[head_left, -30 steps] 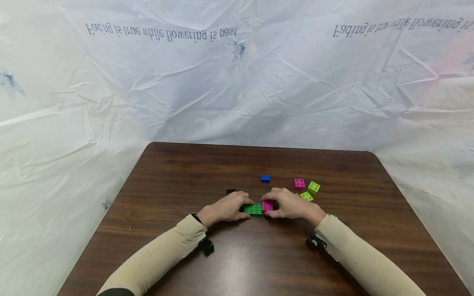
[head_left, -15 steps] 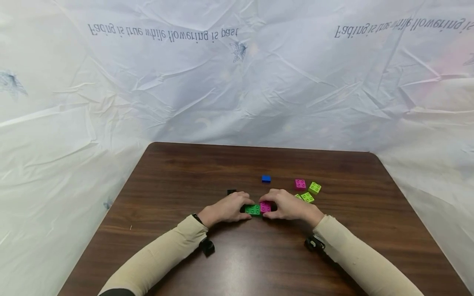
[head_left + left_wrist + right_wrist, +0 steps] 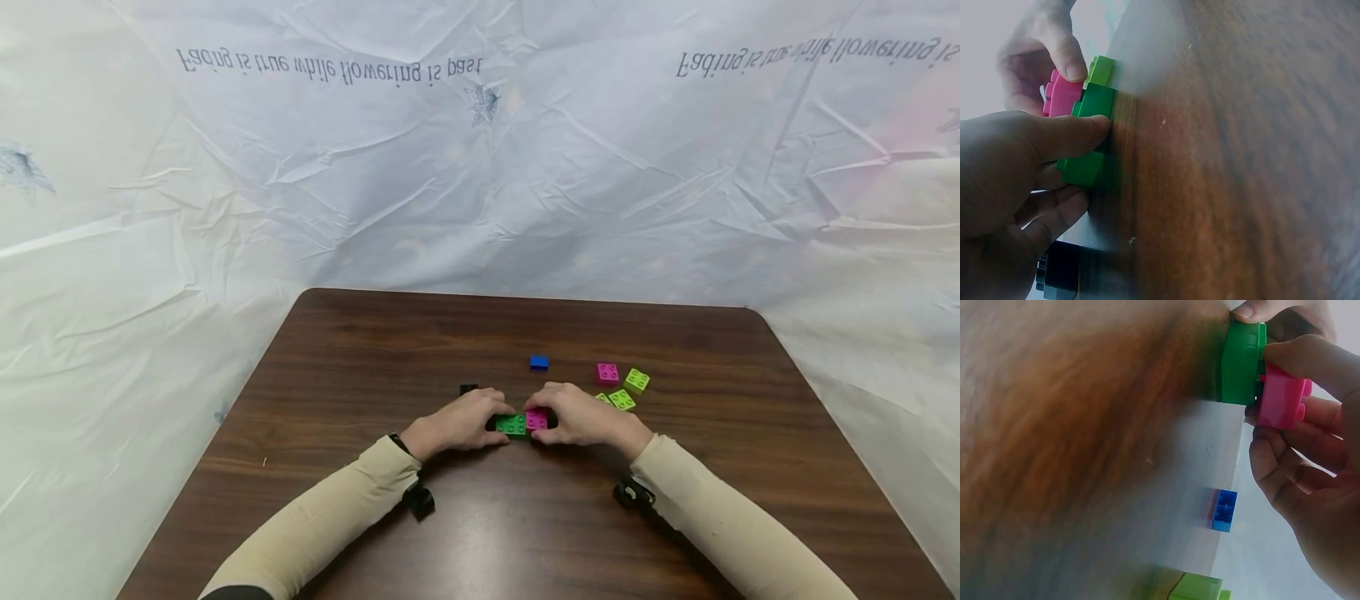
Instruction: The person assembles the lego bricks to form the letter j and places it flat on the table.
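Observation:
On the brown table, my left hand (image 3: 465, 419) grips the left end of a long green toy building brick (image 3: 510, 426) between thumb and fingers. The brick's studs face up. My right hand (image 3: 581, 414) pinches a small pink brick (image 3: 536, 419) over the green brick's right end. In the right wrist view the pink brick (image 3: 1282, 397) sits against the studded side of the green brick (image 3: 1241, 362), with a narrow dark gap at one edge. Whether the two are fully pressed together I cannot tell. Fingers hide part of both bricks.
A blue brick (image 3: 538, 362) lies beyond the hands. Right of it are another pink brick (image 3: 607, 373) and several lime bricks (image 3: 622, 400), one partly behind my right hand. A black brick (image 3: 1061, 270) stands close to my left hand. White sheeting (image 3: 480, 208) hangs around the table.
The pink brick has shifted slightly left over the green brick's end, carried by my right hand. In the last half second hardly anything moved. My left hand keeps its grip.

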A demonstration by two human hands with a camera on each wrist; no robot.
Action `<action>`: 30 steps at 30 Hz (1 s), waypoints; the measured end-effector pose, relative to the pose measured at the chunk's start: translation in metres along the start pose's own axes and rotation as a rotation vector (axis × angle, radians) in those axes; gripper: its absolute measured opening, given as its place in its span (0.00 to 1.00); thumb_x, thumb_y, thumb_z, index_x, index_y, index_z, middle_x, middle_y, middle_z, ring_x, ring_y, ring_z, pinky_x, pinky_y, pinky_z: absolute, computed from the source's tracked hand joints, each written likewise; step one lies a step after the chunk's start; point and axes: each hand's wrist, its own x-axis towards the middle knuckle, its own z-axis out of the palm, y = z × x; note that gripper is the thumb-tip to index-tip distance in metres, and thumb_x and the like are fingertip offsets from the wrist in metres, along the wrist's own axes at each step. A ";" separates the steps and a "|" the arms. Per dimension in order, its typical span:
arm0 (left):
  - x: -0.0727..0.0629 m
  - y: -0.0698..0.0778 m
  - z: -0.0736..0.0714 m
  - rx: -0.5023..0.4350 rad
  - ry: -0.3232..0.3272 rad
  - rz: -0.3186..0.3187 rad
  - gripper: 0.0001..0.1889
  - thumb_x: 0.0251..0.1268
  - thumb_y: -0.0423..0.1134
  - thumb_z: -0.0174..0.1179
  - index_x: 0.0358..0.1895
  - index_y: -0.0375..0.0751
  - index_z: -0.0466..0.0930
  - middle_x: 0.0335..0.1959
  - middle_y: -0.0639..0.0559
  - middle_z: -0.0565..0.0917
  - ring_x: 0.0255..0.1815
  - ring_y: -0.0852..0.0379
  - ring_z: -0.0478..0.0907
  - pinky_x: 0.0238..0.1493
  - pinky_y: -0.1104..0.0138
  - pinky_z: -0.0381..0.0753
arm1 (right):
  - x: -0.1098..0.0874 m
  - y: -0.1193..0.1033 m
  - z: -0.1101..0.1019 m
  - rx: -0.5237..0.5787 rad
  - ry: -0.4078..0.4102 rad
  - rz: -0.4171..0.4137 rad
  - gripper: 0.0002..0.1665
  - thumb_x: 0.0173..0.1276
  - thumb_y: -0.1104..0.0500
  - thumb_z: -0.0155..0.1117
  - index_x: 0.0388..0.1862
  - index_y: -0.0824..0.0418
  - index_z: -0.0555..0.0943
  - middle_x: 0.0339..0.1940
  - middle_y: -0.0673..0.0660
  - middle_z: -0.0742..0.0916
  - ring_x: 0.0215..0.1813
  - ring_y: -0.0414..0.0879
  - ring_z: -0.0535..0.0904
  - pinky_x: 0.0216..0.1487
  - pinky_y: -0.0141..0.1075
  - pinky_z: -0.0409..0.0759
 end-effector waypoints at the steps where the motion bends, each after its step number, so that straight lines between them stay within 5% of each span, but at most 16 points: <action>1: 0.000 0.000 0.000 0.000 -0.001 -0.002 0.23 0.65 0.51 0.64 0.60 0.46 0.80 0.51 0.53 0.80 0.50 0.58 0.77 0.51 0.66 0.77 | 0.000 0.000 0.000 -0.003 -0.002 0.001 0.22 0.64 0.50 0.69 0.53 0.60 0.83 0.46 0.50 0.85 0.41 0.37 0.76 0.42 0.32 0.78; 30: 0.000 0.001 -0.001 -0.011 -0.020 -0.032 0.24 0.65 0.51 0.63 0.62 0.46 0.79 0.58 0.51 0.79 0.60 0.54 0.75 0.59 0.61 0.75 | -0.001 0.004 0.003 0.028 -0.001 0.013 0.22 0.63 0.51 0.70 0.53 0.59 0.83 0.46 0.49 0.85 0.43 0.37 0.77 0.44 0.33 0.79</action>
